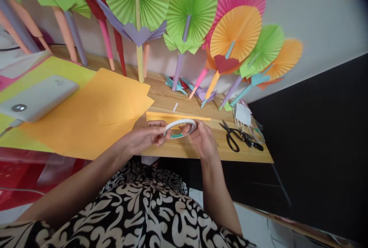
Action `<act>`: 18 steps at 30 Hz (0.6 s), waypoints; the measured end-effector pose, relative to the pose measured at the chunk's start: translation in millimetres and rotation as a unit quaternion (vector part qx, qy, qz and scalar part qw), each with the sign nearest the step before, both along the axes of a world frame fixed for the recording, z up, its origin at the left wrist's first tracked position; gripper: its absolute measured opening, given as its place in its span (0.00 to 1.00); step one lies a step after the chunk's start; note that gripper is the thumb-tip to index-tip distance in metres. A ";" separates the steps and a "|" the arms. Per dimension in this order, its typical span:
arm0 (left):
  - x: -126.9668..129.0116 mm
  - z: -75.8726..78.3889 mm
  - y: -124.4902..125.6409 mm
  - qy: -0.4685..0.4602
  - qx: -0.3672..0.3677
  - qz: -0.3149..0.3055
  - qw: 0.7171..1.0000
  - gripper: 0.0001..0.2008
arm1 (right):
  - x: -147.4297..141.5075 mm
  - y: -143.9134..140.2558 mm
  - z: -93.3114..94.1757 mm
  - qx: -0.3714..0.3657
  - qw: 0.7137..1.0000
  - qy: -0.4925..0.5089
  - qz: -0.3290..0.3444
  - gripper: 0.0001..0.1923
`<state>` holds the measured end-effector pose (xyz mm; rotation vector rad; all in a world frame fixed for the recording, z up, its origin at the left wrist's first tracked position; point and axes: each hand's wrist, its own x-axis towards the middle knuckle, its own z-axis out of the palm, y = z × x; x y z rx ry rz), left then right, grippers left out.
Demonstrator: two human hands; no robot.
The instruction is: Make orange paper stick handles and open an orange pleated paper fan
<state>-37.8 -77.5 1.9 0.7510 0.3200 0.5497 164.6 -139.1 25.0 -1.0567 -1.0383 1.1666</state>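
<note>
Between my two hands is a roll of white tape [181, 122], held up over the front of the wooden table. My left hand [153, 133] pinches the roll's left side with thumb and fingers. On the other side, my right hand [200, 133] grips the right rim, some of its fingers showing through the ring. A bit of green shows at the lower inside of the roll. Just behind the roll lies a thin rolled orange paper stick [184, 116]. A small white strip [175, 107] rests on the wood beyond it.
Black scissors [234, 136] lie to the right, near other tools. Orange paper sheets [94, 125] cover the left, with a white power bank [40, 96] on top. Pleated paper fans on sticks, such as a green one [192, 10], lean along the wall.
</note>
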 end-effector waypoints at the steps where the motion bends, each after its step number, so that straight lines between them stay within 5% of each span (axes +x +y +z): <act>1: -0.3 -1.5 0.0 -0.008 -0.002 0.002 1.000 0.14 | -2.0 -1.1 -4.8 -0.011 0.999 0.033 0.002 0.21; 7: -1.6 -10.2 -2.6 0.013 0.005 -0.028 1.000 0.15 | -11.3 -6.5 -20.0 -0.045 0.991 0.118 0.048 0.21; 18: -8.8 -12.7 3.3 0.078 0.001 -0.035 0.996 0.14 | -2.3 -5.9 -15.8 0.004 0.989 -0.147 0.033 0.22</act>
